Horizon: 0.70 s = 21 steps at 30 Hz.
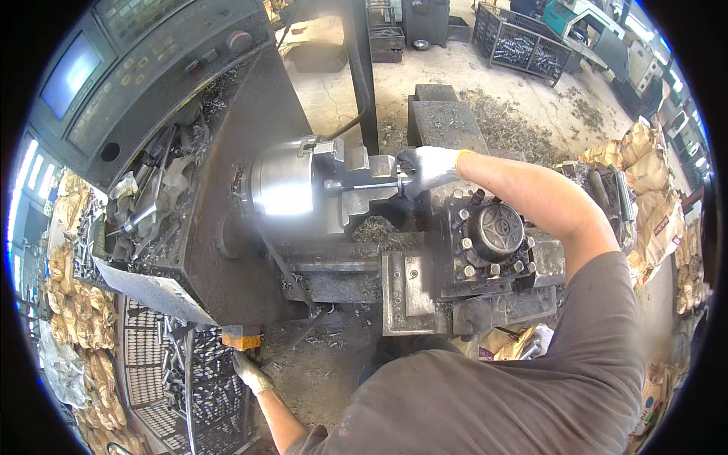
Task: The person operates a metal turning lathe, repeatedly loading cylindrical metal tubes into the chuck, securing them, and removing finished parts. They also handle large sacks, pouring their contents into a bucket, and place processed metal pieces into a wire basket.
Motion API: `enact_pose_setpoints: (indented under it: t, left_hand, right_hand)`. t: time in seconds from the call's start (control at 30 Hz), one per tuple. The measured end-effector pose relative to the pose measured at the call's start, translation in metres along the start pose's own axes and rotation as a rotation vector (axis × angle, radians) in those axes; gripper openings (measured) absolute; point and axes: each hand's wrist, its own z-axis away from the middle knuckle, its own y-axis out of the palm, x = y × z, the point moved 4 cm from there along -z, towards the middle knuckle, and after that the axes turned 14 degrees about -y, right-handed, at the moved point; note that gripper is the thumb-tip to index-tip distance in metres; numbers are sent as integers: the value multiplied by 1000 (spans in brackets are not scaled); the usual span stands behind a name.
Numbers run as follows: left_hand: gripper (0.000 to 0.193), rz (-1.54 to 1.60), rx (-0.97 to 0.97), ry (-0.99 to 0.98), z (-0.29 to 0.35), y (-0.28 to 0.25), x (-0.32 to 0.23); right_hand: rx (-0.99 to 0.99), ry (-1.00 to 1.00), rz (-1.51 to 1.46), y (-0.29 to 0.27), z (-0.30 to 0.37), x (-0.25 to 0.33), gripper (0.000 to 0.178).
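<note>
Right hand at the rod's outer end, chuck at the other

The metal rod [371,185] lies just right of the chuck [279,173], between its stepped jaws, its long axis running left to right, roughly in line with the chuck's own. From the gloved right hand [431,168], the rod lies directly to the left. That hand is much the nearer one, its fingers curled about the rod's outer end; the underside of the grip is hidden.

The gloved left hand [252,374] is well apart, below the chuck in view, just under an orange block [241,339]. Whether it grips or merely touches the block, I cannot tell.

Counted: one rod, one chuck, two hands, one orange block. One tool post [497,230] sits right of the chuck and lower in view. One mesh basket [144,365] stands below and left of the chuck, holding loose metal parts [211,379], too many and too overlapped to count.
</note>
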Motion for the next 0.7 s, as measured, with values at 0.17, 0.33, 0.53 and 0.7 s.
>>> enact_pose_setpoints:
  t: [0.17,0.33,0.53,0.7]
  left_hand:
    - [42,-705,-336,602,13,-30,-34]
    - [46,-434,-143,1365,163,108,-204]
    - [76,-1193,47,1413,174,355,-343]
    - [88,-1417,-83,1295,127,469,-367]
  right_hand:
    - [-154,235,44,-48,53,44,76]
    - [-725,295,-188,-67,183,87,52]
    - [-1098,418,-434,19,317,86,41]
    - [-1299,759,-516,117,443,128,34]
